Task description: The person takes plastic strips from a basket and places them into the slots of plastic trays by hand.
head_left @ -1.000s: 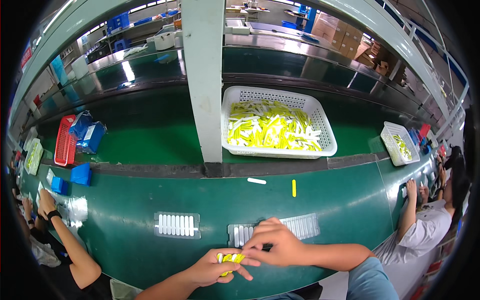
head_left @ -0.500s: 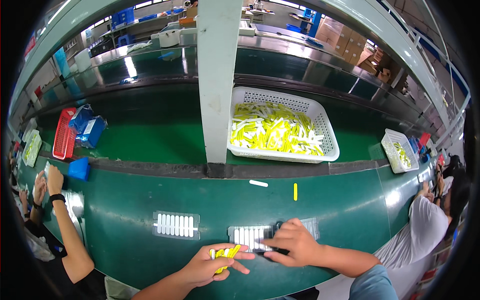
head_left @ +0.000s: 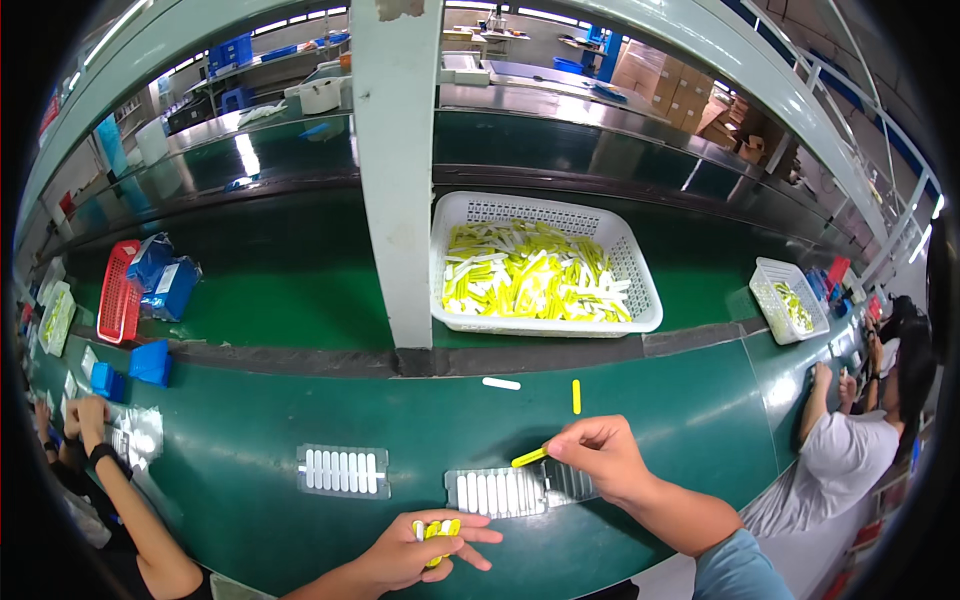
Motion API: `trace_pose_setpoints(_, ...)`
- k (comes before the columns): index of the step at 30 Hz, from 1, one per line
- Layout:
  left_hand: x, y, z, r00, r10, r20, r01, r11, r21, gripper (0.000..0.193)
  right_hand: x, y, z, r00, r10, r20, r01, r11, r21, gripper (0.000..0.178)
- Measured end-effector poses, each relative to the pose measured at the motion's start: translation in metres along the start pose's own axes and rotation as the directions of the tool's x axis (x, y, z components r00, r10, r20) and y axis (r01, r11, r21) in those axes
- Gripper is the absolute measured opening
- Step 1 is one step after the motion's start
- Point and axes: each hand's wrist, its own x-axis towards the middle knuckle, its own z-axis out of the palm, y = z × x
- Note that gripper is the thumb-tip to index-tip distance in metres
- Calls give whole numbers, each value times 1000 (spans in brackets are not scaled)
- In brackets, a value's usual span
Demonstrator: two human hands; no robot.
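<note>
right hand (head_left: 603, 457) pinched yellow strip (head_left: 529, 457) by one end — leaving tip free | under this hand: clear tray (head_left: 571, 484), fill uncertain through glare | left hand (head_left: 405, 554) curled round strip bunch (head_left: 436, 529) — handy reserve, I judged

A short sleeve of plain, muted blue-grey cloth (head_left: 742, 568) covers the person's right upper arm, its hem folding softly near the elbow. The right forearm (head_left: 680, 515), right hand (head_left: 600, 450), left forearm (head_left: 340, 582) and left hand (head_left: 425, 550) are bare.
</note>
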Motion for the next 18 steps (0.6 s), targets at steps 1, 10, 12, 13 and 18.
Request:
trace_pose_setpoints(1,-1,2,1,1000,-7,-27,7,1000,2,43,0,-1,-2,999,39,-5,-39,998,40,6)
trace_pose_setpoints(10,2,-2,9,988,134,-82,-143,984,-104,30,-3,-5,-7,996,87,24,-78,965,-252,4)
trace_pose_setpoints(12,4,-2,5,989,127,-72,-134,986,-103,31,-1,-3,-10,979,-94,179,183,789,-586,8)
trace_pose_setpoints(13,5,-2,4,991,119,-63,-125,987,-103,31,0,2,-10,923,-282,263,384,604,-698,10)
trace_pose_setpoints(18,4,-3,8,980,128,-154,-146,983,-114,30,-22,22,3,717,-360,596,645,19,-764,14)
